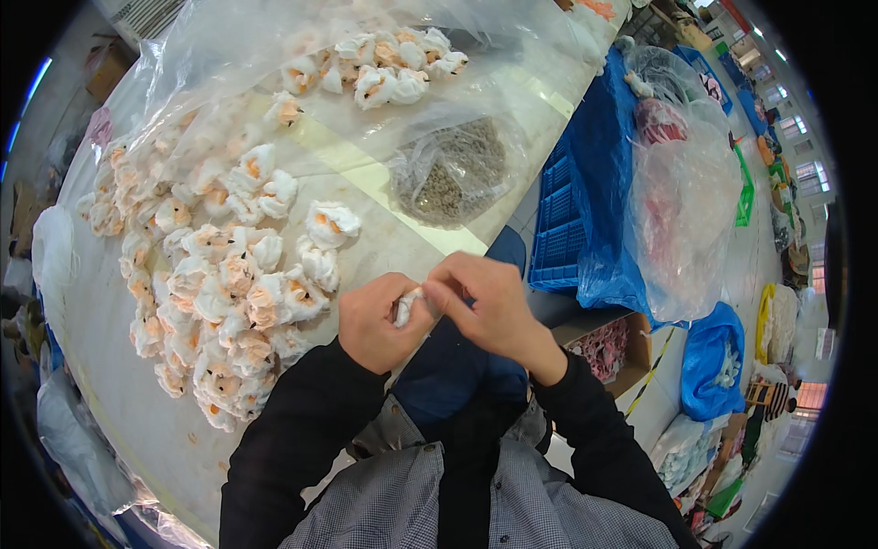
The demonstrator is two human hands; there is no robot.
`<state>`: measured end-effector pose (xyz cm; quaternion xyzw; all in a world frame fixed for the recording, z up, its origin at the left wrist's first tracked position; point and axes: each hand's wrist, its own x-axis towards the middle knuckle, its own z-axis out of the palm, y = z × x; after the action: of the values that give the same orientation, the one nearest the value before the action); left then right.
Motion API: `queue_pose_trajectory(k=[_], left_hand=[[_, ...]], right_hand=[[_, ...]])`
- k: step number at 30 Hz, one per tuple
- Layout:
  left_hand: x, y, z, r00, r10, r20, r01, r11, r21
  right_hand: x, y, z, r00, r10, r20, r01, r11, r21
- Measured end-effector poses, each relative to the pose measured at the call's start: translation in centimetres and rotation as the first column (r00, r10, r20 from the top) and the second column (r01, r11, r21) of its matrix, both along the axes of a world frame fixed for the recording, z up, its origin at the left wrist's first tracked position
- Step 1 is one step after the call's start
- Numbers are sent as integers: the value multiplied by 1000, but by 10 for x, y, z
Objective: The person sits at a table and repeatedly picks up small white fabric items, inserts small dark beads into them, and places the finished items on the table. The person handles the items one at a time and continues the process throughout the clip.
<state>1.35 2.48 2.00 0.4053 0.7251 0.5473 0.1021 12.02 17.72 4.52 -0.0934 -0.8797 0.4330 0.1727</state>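
In front of my body, at the table's near edge, my left hand (377, 322) is closed around a small white fluffy plush piece (404, 309), most of it hidden by the fingers. My right hand (492, 306) meets it there, thumb and forefinger pinched together at the piece's upper end. Whatever sits between those fingertips is too small to make out. To the left lies a heap of white and peach plush pieces (215, 293) with orange patches and dark specks. One such plush piece (331, 224) rests at the heap's right side, close to my left hand.
A clear bag of grey-brown granules (457, 174) lies on the pale table (366, 252). Plastic sheeting (219, 55) covers the far side, near more plush pieces (389, 69). Right of the table stand a blue crate (558, 220), a cardboard box (631, 352) and a blue bag (712, 366).
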Motion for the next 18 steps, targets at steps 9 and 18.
queue_pose_trajectory(k=[9,18], left_hand=[[-6,-3,-4,964,57,259,-49,998,-39],[-7,-3,-13,914,54,401,-60,998,1]], right_hand=[[-64,58,-5,989,-133,-72,145,695,704],[-79,74,-16,994,-80,75,4,713,701]])
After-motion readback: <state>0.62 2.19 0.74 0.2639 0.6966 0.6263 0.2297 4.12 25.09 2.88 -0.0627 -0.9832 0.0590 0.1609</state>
